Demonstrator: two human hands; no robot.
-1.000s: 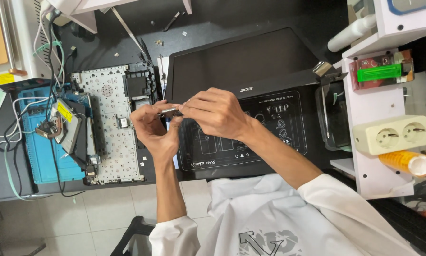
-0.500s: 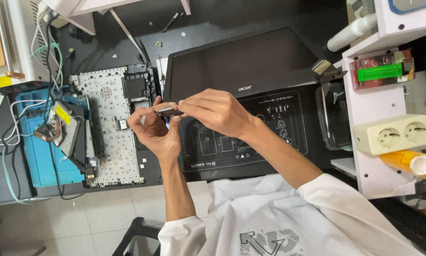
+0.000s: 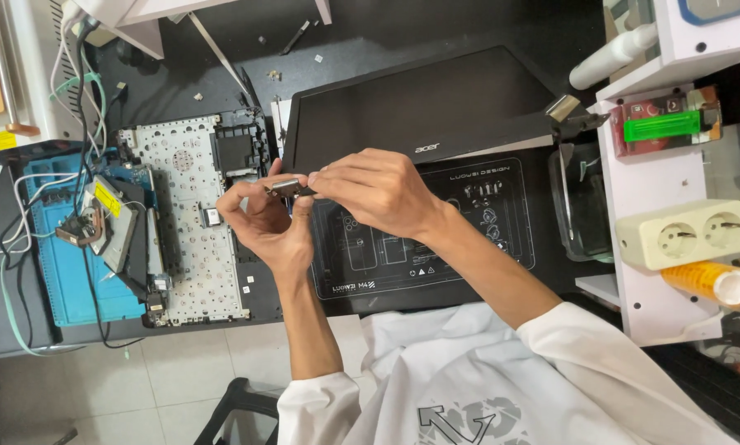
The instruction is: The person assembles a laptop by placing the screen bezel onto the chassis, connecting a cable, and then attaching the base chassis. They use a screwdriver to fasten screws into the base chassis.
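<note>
My left hand (image 3: pixel 261 224) and my right hand (image 3: pixel 378 189) meet over the black work mat (image 3: pixel 436 247), both pinching a small metal part (image 3: pixel 286 188) between their fingertips. The part is short and silvery, mostly hidden by my fingers. Behind my hands lies a black laptop screen panel (image 3: pixel 423 103). To the left sits an opened laptop base (image 3: pixel 184 222) with a perforated white metal plate facing up.
A blue tray (image 3: pixel 57 272) with a circuit board and loose cables lies at far left. On the right stands a white shelf (image 3: pixel 646 177) with a green lighter (image 3: pixel 666 125), a cream double socket (image 3: pixel 687 233) and an orange tube (image 3: pixel 711 282). Small screws dot the dark bench.
Both hands have shifted slightly with the small metal part still pinched between them. Nothing else has moved.
</note>
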